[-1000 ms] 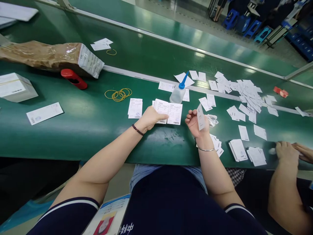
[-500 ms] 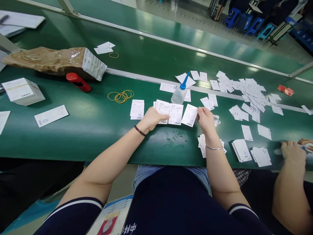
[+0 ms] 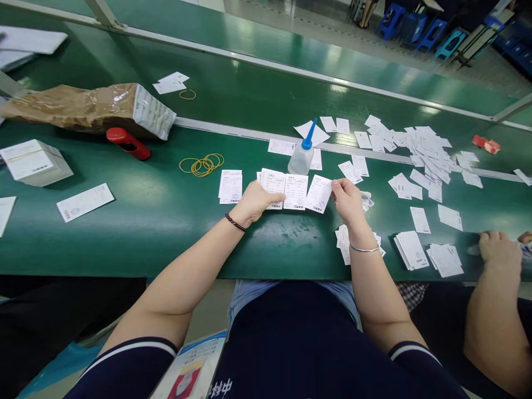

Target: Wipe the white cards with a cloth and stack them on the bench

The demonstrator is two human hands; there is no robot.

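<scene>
My left hand (image 3: 260,202) grips the lower left corner of a small fan of white printed slips (image 3: 273,188) lying on the green conveyor belt (image 3: 266,246). Another slip (image 3: 296,192) lies against that fan. My right hand (image 3: 348,201) pinches the right edge of a third white slip (image 3: 318,194), which overlaps the row. A loose pile of slips (image 3: 344,244) sits just below my right wrist. A small stack of slips (image 3: 230,186) lies left of my left hand.
A plastic bottle with a blue nozzle (image 3: 301,159) stands beyond my hands. Rubber bands (image 3: 202,164), a red tool (image 3: 128,143), a brown-wrapped package (image 3: 87,108) and scattered slips (image 3: 428,158) lie on the belt. A co-worker's hand (image 3: 496,249) works at the right.
My right hand has moved left, and the slip it held upright now lies flat at the end of the row. My left hand has barely moved.
</scene>
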